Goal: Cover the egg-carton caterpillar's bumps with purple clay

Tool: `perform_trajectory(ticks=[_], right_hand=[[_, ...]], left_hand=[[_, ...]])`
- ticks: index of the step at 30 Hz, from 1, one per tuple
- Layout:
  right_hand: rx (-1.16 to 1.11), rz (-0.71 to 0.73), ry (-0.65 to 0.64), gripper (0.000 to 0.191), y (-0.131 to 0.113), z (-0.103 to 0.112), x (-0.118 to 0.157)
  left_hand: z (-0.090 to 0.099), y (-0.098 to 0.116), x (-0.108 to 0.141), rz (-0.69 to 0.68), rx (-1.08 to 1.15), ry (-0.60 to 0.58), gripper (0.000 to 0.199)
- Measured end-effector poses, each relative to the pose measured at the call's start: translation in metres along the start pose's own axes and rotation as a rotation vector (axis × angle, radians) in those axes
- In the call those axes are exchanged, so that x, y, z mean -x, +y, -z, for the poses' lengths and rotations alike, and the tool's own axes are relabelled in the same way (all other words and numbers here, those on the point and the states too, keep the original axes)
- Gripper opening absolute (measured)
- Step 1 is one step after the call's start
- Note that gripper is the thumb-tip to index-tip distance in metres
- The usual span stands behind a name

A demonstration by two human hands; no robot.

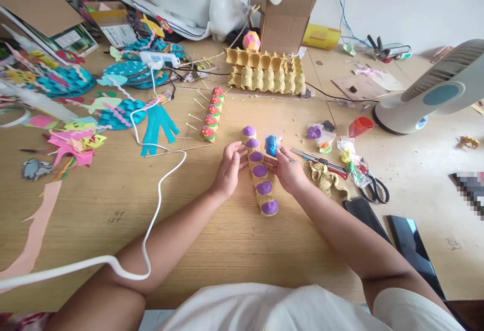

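Observation:
A strip of egg carton cups [260,171] lies lengthwise in front of me, each cup capped with purple clay. My left hand [228,170] is beside the strip's left side, fingers stretched out at its edge; whether they press on it I cannot tell. On the other side, my right hand [290,171] pinches a lump of blue clay [270,145] in a clear plastic wrapper, its lower fingers close to the purple cups. Farther back on the left stands a finished-looking caterpillar strip [212,114] in red and green, with pale sticks poking out.
Right of my hand lie a utility knife [321,162], torn carton scraps [327,177], scissors [374,187], clay packets [348,152] and two dark phones [412,245]. A white fan [427,89] stands beyond. Egg cartons [264,71] sit behind; a white cable [161,190] crosses the left side.

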State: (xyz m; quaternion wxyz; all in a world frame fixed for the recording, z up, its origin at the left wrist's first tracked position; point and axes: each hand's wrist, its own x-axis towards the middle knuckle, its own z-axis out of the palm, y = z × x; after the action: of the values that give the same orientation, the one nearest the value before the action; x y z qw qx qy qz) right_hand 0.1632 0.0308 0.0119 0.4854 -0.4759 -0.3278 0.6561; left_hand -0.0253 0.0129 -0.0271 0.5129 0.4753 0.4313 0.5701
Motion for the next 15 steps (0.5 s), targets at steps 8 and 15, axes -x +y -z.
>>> perform_trajectory(ticks=[8,15], right_hand=[[-0.011,0.012,0.023,0.038,0.000,0.001,0.002],[-0.087,-0.018,0.084,0.037,0.002,0.005,0.012]], left_hand=[[0.001,0.001,-0.003,-0.014,-0.017,-0.033,0.067],[-0.001,0.001,0.005,-0.033,-0.114,0.028,0.070]])
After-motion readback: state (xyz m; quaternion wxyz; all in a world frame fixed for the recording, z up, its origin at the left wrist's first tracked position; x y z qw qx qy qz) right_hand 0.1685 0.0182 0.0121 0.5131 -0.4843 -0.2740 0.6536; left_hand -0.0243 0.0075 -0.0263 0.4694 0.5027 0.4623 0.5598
